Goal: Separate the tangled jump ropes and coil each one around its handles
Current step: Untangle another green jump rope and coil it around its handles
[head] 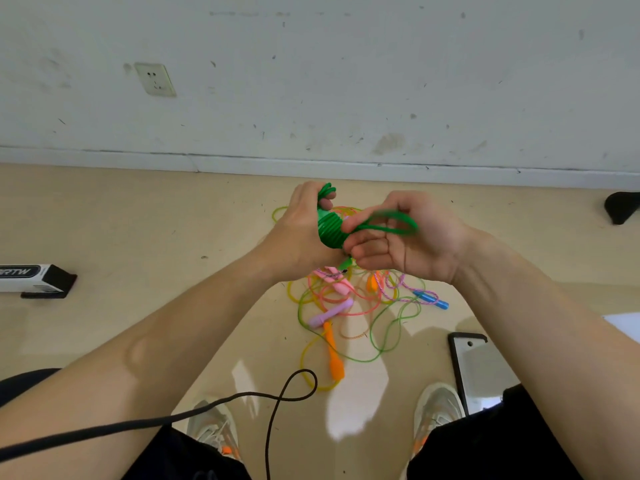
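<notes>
Head view looks down at a person's two hands held above the floor (138,220). The left hand (303,230) grips the green rope (329,232), its fingers (325,202) curled round the handles, where the cord is wound in tight turns. The right hand (412,247) is just beside it, palm up, its fingers (367,252) curled and holding a loose loop (403,227) of the same rope; the loop is blurred. Below the hands, the tangle (349,306) of other ropes lies on the floor, with a pink handle (332,311), an orange handle (334,356) and a blue handle (433,300) among thin coloured cords. A phone (476,370) lies right of the tangle, and a black cable (277,398) crosses the left forearm.
</notes>
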The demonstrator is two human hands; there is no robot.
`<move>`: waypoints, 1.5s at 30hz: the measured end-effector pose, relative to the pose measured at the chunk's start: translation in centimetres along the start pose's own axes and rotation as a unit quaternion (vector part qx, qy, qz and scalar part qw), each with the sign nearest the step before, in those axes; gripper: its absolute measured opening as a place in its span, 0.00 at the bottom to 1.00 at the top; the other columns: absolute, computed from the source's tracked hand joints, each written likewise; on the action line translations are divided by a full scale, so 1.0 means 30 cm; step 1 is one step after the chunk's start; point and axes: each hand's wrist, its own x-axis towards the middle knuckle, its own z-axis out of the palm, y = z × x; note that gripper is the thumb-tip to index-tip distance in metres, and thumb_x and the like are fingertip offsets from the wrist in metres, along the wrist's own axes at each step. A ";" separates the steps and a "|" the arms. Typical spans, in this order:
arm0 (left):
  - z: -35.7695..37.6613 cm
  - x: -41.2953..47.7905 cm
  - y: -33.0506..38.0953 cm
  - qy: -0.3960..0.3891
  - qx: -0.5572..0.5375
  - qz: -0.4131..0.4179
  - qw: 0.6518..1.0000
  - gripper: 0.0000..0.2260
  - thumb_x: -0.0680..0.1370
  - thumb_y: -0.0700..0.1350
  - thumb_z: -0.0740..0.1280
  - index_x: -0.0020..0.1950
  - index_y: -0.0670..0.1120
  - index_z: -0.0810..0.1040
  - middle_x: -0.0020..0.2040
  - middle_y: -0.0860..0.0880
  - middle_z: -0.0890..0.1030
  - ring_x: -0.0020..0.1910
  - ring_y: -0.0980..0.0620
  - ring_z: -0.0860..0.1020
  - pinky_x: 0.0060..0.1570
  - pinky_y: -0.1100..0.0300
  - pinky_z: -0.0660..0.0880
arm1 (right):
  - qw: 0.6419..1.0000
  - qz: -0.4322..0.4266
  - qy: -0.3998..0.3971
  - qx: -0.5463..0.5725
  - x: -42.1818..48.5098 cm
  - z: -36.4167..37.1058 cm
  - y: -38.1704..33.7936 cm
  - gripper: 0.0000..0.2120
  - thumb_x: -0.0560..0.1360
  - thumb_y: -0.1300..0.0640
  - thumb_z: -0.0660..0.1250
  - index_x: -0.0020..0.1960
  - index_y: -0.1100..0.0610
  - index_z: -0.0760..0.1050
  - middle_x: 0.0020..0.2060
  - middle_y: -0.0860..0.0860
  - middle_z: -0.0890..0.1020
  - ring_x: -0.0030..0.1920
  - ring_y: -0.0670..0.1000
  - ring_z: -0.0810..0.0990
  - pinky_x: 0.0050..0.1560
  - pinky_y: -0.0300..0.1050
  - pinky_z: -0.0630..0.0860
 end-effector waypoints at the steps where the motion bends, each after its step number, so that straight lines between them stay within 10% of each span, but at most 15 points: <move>1: 0.000 -0.006 0.009 -0.008 -0.023 -0.011 1.000 0.38 0.60 0.42 0.81 0.65 0.46 0.66 0.58 0.51 0.68 0.53 0.58 0.72 0.50 0.72 0.69 | 0.999 0.002 -0.023 0.038 0.001 -0.006 0.000 0.18 0.75 0.59 0.53 0.51 0.65 0.80 0.40 0.62 0.83 0.35 0.56 0.84 0.38 0.45 0.83; 6: -0.017 -0.033 0.043 -0.016 -0.098 -0.046 0.994 0.41 0.53 0.55 0.77 0.64 0.52 0.66 0.61 0.48 0.70 0.56 0.53 0.75 0.55 0.55 0.77 | 0.996 -0.080 -0.038 0.021 0.014 0.008 0.030 0.11 0.75 0.57 0.63 0.52 0.61 0.78 0.37 0.58 0.83 0.33 0.51 0.82 0.37 0.43 0.81; 11: -0.029 -0.051 0.080 -0.010 -0.155 -0.080 0.985 0.23 0.72 0.40 0.76 0.64 0.48 0.72 0.60 0.46 0.76 0.51 0.56 0.79 0.51 0.65 0.79 | 0.952 -0.188 0.103 -0.220 0.033 0.057 0.070 0.17 0.84 0.50 0.59 0.44 0.58 0.78 0.23 0.45 0.68 0.23 0.44 0.64 0.27 0.37 0.64; 18: -0.039 -0.051 0.105 0.037 -0.321 -0.162 0.932 0.13 0.85 0.43 0.56 0.60 0.42 0.79 0.51 0.45 0.82 0.48 0.51 0.81 0.48 0.57 0.81 | 0.860 -0.294 0.222 -0.353 0.048 0.065 0.093 0.14 0.82 0.52 0.63 0.39 0.50 0.80 0.26 0.40 0.74 0.27 0.41 0.69 0.33 0.41 0.64; 27: -0.087 -0.041 0.090 0.001 -0.414 -0.191 0.890 0.10 0.82 0.42 0.64 0.60 0.43 0.82 0.56 0.42 0.83 0.53 0.42 0.82 0.60 0.41 0.77 | 0.800 -0.357 0.291 -0.385 0.049 0.096 0.116 0.16 0.83 0.55 0.60 0.69 0.45 0.73 0.28 0.49 0.76 0.28 0.46 0.70 0.33 0.42 0.66; 30: -0.099 -0.041 0.095 -0.001 -0.454 -0.194 0.870 0.10 0.82 0.42 0.64 0.60 0.42 0.82 0.53 0.46 0.83 0.54 0.41 0.81 0.63 0.40 0.75 | 0.768 -0.377 0.305 -0.418 0.043 0.107 0.113 0.13 0.83 0.58 0.58 0.58 0.46 0.78 0.24 0.47 0.69 0.27 0.47 0.68 0.29 0.38 0.61; 34: -0.104 -0.036 0.090 0.012 -0.462 -0.195 0.865 0.11 0.83 0.43 0.63 0.61 0.42 0.80 0.56 0.48 0.84 0.55 0.40 0.82 0.64 0.36 0.73 | 0.769 -0.378 0.308 -0.413 0.044 0.109 0.120 0.12 0.82 0.61 0.58 0.41 0.54 0.73 0.23 0.47 0.66 0.26 0.48 0.63 0.28 0.42 0.59; 45: -0.105 -0.031 0.089 -0.003 -0.423 -0.207 0.882 0.11 0.83 0.44 0.62 0.61 0.44 0.81 0.62 0.44 0.82 0.61 0.34 0.79 0.64 0.33 0.72 | 0.796 -0.335 0.344 -0.368 0.057 0.099 0.126 0.13 0.79 0.59 0.56 0.37 0.62 0.71 0.25 0.49 0.65 0.28 0.61 0.73 0.27 0.57 0.72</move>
